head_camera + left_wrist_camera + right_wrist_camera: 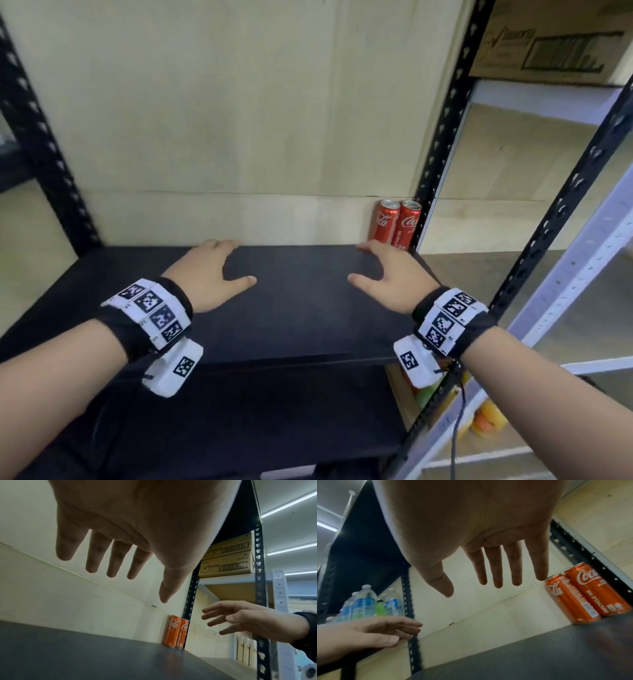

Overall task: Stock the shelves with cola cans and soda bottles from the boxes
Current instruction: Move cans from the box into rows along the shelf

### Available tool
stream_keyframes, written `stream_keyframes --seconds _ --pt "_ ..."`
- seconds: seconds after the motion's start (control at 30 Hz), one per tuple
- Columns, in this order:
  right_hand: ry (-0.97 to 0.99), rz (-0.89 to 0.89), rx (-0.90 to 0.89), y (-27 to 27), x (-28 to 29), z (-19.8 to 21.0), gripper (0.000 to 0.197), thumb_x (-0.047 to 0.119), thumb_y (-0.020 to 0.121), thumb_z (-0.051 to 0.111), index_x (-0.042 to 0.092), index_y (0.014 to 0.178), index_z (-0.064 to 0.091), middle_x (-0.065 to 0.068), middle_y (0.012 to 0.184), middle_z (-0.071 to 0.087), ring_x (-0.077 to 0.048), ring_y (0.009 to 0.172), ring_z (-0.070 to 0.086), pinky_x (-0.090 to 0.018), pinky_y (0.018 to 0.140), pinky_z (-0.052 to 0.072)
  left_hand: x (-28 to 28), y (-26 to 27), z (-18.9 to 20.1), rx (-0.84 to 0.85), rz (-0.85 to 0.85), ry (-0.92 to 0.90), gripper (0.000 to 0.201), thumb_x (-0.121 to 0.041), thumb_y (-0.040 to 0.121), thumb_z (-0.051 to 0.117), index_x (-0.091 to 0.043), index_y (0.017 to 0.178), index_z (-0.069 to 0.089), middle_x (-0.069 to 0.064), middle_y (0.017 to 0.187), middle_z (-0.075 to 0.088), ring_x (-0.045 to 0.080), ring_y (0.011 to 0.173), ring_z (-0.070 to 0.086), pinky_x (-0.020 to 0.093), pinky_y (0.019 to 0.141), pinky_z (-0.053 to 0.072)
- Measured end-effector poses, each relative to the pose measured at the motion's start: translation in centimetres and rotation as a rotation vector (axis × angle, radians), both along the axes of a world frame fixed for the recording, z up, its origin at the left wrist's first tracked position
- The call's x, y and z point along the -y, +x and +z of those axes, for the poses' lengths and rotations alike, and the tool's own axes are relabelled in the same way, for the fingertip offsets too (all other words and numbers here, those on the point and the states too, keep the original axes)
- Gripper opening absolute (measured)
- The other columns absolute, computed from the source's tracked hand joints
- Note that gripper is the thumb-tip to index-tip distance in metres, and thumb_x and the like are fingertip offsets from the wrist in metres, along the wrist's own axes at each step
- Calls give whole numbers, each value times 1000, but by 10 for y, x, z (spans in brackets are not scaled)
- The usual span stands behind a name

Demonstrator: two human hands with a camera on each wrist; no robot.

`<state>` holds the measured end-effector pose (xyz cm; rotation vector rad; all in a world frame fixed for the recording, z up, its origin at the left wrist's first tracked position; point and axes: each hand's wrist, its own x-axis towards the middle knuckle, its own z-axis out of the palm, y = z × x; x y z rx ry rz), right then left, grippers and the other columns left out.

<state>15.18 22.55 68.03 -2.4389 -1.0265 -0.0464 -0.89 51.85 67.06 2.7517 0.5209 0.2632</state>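
1. Nearest, both hands hover above the dark shelf (308,308), palms down and holding nothing. The left hand (209,274) has its fingers straight and spread; the right hand (394,274) is likewise open-fingered, thumb out to the side.
2. The two cola cans (397,224) stand upright, long axes vertical, touching each other in the back right corner of the shelf, against the pale back wall (205,120) and just beside the black upright post (442,137).
3. They lie ahead and to the right of both hands. The right hand is much nearer, its fingertips close to the cans; the left hand is well apart from them.
4. Since both hands are free, I judge the coming move leads back to the boxes for more stock, not toward these cans.
5. No supply box appears in any view. The head view is blurred. Water bottles (364,601) show on a neighbouring shelf to the left, and printed cartons (226,559) sit higher up on the right.
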Motion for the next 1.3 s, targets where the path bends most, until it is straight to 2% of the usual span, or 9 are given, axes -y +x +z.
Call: stream_keyframes --seconds 0.27,0.6,0.73,0.87,0.97,1.07,1.17,1.23,1.3 --pt "-131 62 -68 -124 -19 -40 75 55 95 60 27 158 31 3 159 40 -14 147 36 -28 119 27 -15 -121 -38 -118 -58 -28 79 -66 85 63 -34 152 37 0 152 41 20 136 46 33 113 38" --pt "-255 45 -295 -220 10 -128 72 58 93 60 26 154 38 1 154 46 -15 141 43 -28 115 33 18 -220 -128 -355 -49 -191 81 -65 83 66 -35 153 36 4 151 41 27 137 44 37 115 36" --pt "-379 51 -438 -230 32 -180 70 58 92 62 24 151 43 1 147 53 -16 134 50 -29 110 40 40 -241 -185 -535 19 -281 81 -64 84 66 -33 153 36 6 145 46 27 132 49 35 109 41" --pt "-540 34 -632 -230 57 -221 69 57 93 62 24 150 42 -3 145 55 -19 129 54 -30 105 43 76 -247 -228 -720 73 -345 80 -66 84 57 -20 148 44 5 143 54 22 129 53 27 104 41" --pt "-653 70 -755 -222 77 -242 68 57 97 56 23 153 37 -4 155 46 -22 139 45 -32 111 34 102 -246 -273 -812 167 -459 87 -72 75 57 -16 141 49 7 137 60 25 122 59 34 103 46" --pt "-719 47 -849 -206 99 -271 70 55 98 54 22 156 31 -4 159 39 -23 143 41 -33 114 31 110 -248 -363 -910 277 -498 110 -95 57 52 -22 139 51 6 140 58 28 122 58 40 101 46" --pt "-796 18 -896 -191 123 -309 75 56 97 56 23 158 27 -5 161 37 -25 142 41 -34 112 34 121 -255 -435 -1044 320 -489 113 -88 50 48 -18 139 51 10 141 57 30 122 57 38 101 46" --pt "-818 7 -939 -185 137 -329 78 55 96 58 21 158 27 -7 159 40 -25 140 44 -33 110 37 152 -249 -404 -1092 334 -496 100 -76 64 59 -16 144 47 12 146 51 30 126 53 34 99 44" --pt "-833 -4 -963 -181 148 -345 78 54 94 61 19 157 29 -8 156 44 -26 137 48 -32 106 40 169 -248 -398 -1128 340 -488 89 -70 71 61 -13 139 52 12 142 55 28 117 57 30 88 44"
